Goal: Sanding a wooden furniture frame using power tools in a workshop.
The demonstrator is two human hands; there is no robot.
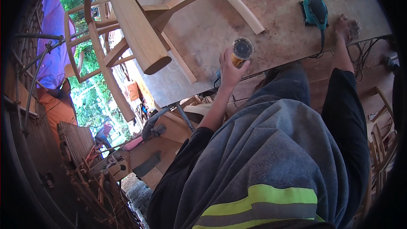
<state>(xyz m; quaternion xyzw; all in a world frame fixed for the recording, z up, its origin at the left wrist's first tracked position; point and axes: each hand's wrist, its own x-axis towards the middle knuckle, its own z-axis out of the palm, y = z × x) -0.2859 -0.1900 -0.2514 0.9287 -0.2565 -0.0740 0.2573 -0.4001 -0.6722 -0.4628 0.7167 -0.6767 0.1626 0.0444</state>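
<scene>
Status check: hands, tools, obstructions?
Left hand gripping yellow-and-black round-headed power tool. Right hand near brown tabletop edge. Teal-and-black sander between hands.

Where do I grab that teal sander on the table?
Probably hold the teal sander by its rounded black top, coming from the right, where the right hand is: its flat pad sticks out on the left, and its cord leaves the near end.

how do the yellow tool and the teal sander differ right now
The yellow tool is held in the left hand, while the teal sander rests unheld on the table. The yellow tool shows a round, dark end; the teal sander has a squarish base. Both have dark parts beside their bright colour.
</scene>
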